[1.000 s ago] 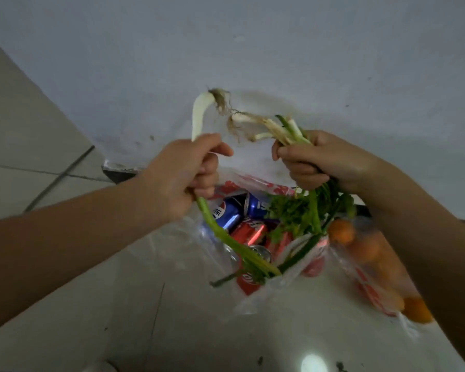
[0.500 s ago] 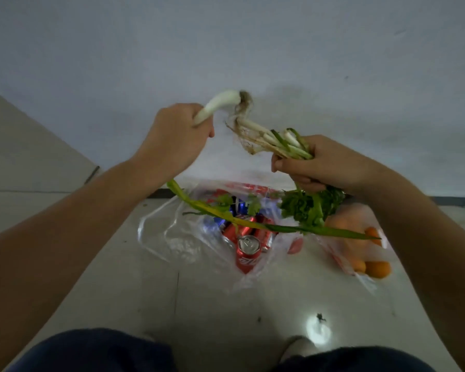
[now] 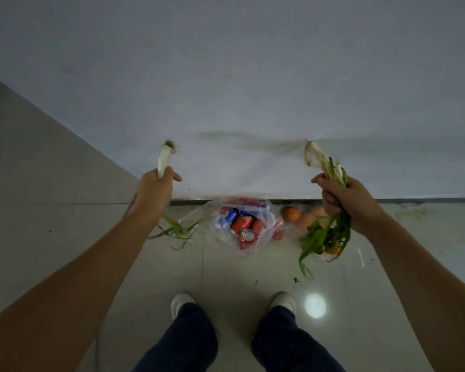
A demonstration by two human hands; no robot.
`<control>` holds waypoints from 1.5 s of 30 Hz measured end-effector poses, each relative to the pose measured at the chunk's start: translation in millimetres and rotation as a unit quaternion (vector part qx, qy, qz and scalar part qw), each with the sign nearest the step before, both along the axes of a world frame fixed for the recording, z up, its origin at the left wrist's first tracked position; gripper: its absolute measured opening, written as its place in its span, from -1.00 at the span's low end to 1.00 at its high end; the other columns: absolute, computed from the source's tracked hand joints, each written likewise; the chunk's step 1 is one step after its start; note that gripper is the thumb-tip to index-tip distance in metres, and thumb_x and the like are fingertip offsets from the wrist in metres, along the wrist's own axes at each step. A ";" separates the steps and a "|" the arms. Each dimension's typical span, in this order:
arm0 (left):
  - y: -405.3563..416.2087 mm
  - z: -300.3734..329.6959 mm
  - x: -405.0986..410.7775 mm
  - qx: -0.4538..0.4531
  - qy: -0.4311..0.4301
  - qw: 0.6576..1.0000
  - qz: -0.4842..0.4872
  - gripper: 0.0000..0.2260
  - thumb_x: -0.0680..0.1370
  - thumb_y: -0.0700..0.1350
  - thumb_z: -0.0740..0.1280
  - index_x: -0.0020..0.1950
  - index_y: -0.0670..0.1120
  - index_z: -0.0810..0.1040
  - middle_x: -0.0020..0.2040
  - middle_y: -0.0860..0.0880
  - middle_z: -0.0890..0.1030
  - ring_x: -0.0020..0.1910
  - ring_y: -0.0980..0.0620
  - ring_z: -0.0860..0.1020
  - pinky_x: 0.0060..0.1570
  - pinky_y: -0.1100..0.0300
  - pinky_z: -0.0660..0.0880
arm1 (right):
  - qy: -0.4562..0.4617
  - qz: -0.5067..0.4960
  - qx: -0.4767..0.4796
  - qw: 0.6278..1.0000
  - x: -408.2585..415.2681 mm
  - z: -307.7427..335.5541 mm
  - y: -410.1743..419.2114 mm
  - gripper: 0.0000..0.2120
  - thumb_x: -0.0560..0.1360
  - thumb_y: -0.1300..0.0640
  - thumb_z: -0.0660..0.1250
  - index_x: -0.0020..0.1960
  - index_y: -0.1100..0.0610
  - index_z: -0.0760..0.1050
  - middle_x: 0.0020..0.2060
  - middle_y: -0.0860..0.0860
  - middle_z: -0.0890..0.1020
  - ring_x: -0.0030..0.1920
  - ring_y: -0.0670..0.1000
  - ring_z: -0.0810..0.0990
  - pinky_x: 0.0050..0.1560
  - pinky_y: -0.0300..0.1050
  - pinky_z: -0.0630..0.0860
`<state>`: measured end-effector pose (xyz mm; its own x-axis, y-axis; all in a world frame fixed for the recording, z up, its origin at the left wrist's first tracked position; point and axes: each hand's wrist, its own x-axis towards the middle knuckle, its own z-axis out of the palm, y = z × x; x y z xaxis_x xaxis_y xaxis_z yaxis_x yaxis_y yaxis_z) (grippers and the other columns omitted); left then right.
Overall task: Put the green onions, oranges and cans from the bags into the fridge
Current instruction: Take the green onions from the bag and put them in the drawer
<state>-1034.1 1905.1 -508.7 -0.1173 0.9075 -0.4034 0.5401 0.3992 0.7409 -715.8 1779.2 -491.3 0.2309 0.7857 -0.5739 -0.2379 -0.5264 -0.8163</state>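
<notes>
Single green onion (image 3: 163, 161): thick white stalk, root end up, leaves trailing below.
Bunch of green onions (image 3: 325, 167): thin stalks, roots up, limp leaves hanging.
Cans (image 3: 242, 224): red and blue, lying in a clear bag on the floor.
Oranges (image 3: 293, 212): beside the cans, apparently bagged.

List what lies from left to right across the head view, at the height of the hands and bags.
Left hand gripping a single green onion → clear bag of cans → bag of oranges → right hand gripping a bunch of green onions.
</notes>
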 end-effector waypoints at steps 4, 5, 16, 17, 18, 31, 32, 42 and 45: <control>-22.6 95.5 27.5 -0.022 -0.057 0.996 -0.066 -0.68 0.60 -0.07 0.17 -0.32 -0.04 0.55 -0.48 -0.05 0.33 -0.53 0.01 0.28 -0.42 0.22 0.23 | -0.003 -0.052 0.026 0.998 -4.9 95.0 -14.8 -0.87 0.59 0.22 0.21 -0.07 0.19 0.51 -0.55 -0.04 0.33 -0.59 -0.10 0.27 -0.58 -0.29 0.25; -27.4 104.7 34.7 -0.026 -0.067 0.994 -0.081 -0.68 0.60 -0.07 0.17 -0.32 -0.04 0.55 -0.48 -0.04 0.34 -0.52 0.01 0.28 -0.41 0.21 0.24 | -0.015 -0.061 0.030 0.998 -8.0 102.6 -16.8 -0.87 0.59 0.21 0.21 -0.08 0.19 0.51 -0.55 -0.05 0.34 -0.59 -0.10 0.28 -0.58 -0.28 0.26; -99.0 274.8 123.4 -0.032 -0.158 0.931 -0.327 -0.68 0.61 -0.05 0.17 -0.31 -0.08 0.50 -0.48 -0.01 0.30 -0.52 0.06 0.23 -0.48 0.21 0.19 | -0.121 -0.269 0.099 0.950 -31.3 275.1 -138.0 -0.89 0.56 0.18 0.26 -0.12 0.14 0.51 -0.50 -0.02 0.34 -0.56 -0.09 0.29 -0.54 -0.24 0.26; -108.5 283.9 133.2 -0.028 -0.163 0.923 -0.348 -0.67 0.61 -0.05 0.16 -0.32 -0.08 0.50 -0.48 -0.01 0.30 -0.52 0.06 0.23 -0.48 0.21 0.19 | -0.128 -0.285 0.099 0.945 -33.0 285.0 -157.4 -0.90 0.56 0.18 0.26 -0.11 0.14 0.51 -0.48 -0.01 0.34 -0.54 -0.07 0.29 -0.52 -0.23 0.26; -122.0 294.2 144.3 -0.023 -0.162 0.910 -0.380 -0.67 0.61 -0.06 0.16 -0.32 -0.08 0.50 -0.48 -0.01 0.30 -0.52 0.06 0.23 -0.48 0.21 0.20 | -0.134 -0.309 0.099 0.936 -34.7 295.9 -182.5 -0.91 0.56 0.18 0.27 -0.11 0.15 0.51 -0.47 0.01 0.34 -0.53 -0.06 0.29 -0.50 -0.21 0.27; -469.3 363.0 249.6 -0.035 -0.179 0.651 -0.737 -0.72 0.60 -0.08 0.16 -0.28 -0.08 0.48 -0.44 -0.01 0.35 -0.47 0.07 0.30 -0.44 0.20 0.27 | -0.214 -0.627 0.022 0.749 -106.4 364.3 -582.8 -0.89 0.54 0.16 0.28 -0.03 0.22 0.49 -0.43 0.02 0.36 -0.48 -0.06 0.32 -0.50 -0.24 0.33; -503.4 364.0 248.1 -0.037 -0.175 0.630 -0.756 -0.72 0.61 -0.08 0.15 -0.27 -0.08 0.48 -0.44 -0.01 0.35 -0.47 0.07 0.30 -0.44 0.21 0.28 | -0.214 -0.644 0.018 0.734 -118.8 364.2 -613.9 -0.88 0.54 0.16 0.29 -0.01 0.23 0.48 -0.43 0.01 0.36 -0.49 -0.07 0.31 -0.51 -0.26 0.33; -835.6 364.6 201.3 -0.064 -0.130 0.510 -0.848 -0.73 0.60 -0.08 0.15 -0.24 -0.11 0.48 -0.40 -0.03 0.35 -0.44 0.05 0.31 -0.41 0.22 0.32 | -0.226 -0.731 -0.028 0.643 -228.5 365.6 -893.4 -0.80 0.54 0.13 0.30 0.05 0.28 0.51 -0.42 0.01 0.39 -0.48 -0.07 0.35 -0.47 -0.22 0.34; -912.8 371.1 195.4 -0.066 -0.122 0.482 -0.865 -0.73 0.61 -0.07 0.15 -0.23 -0.11 0.49 -0.39 -0.03 0.37 -0.43 0.05 0.32 -0.41 0.22 0.32 | -0.228 -0.755 -0.039 0.614 -249.6 370.4 -963.1 -0.78 0.54 0.12 0.29 0.05 0.28 0.52 -0.42 0.01 0.40 -0.50 -0.08 0.36 -0.50 -0.25 0.35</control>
<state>-838.7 992.3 -137.6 0.8340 -0.4743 -0.2821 0.0525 -0.4407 0.8961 -965.4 816.1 -120.9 0.8132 -0.5461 -0.2015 -0.2586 -0.0289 -0.9655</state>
